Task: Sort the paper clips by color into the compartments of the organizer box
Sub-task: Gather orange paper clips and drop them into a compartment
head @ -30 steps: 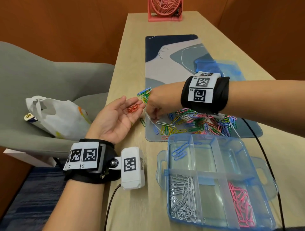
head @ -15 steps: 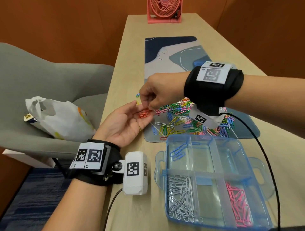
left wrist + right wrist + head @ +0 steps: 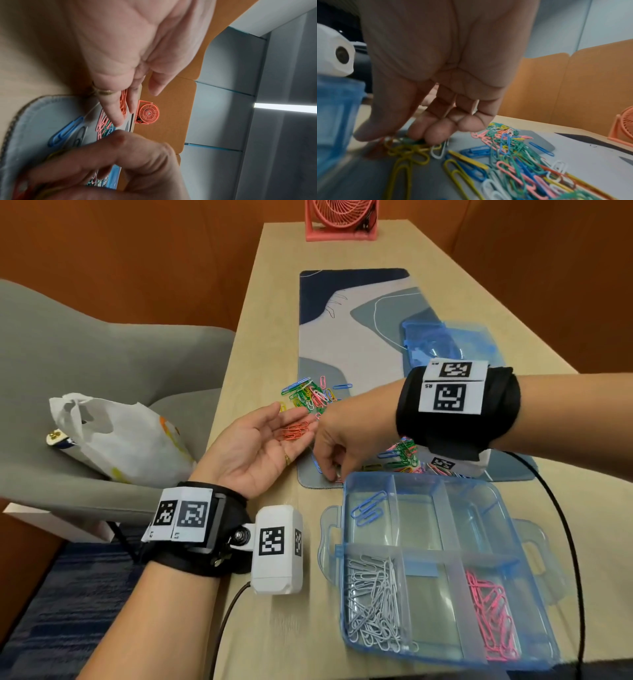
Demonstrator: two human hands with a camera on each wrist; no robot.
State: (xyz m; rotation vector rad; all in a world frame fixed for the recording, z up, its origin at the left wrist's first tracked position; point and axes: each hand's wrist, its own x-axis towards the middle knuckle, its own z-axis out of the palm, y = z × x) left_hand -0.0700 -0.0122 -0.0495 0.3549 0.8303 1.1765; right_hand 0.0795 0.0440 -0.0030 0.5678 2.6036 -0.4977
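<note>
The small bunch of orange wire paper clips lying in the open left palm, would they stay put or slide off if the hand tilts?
The orange wire paper clips lie loose on the flat fingers of the left hand, ungripped, so tilting would probably spill them. They look thin and coated, likely light and a bit slippery. Overlapping, they may snag and slide together.

Left hand (image 3: 255, 440) palm-up beside the table (image 3: 270, 344), cradling orange clips (image 3: 294, 430); right hand (image 3: 337, 440) fingertips down on the mat (image 3: 342, 337), near the organizer box (image 3: 534, 546)
</note>
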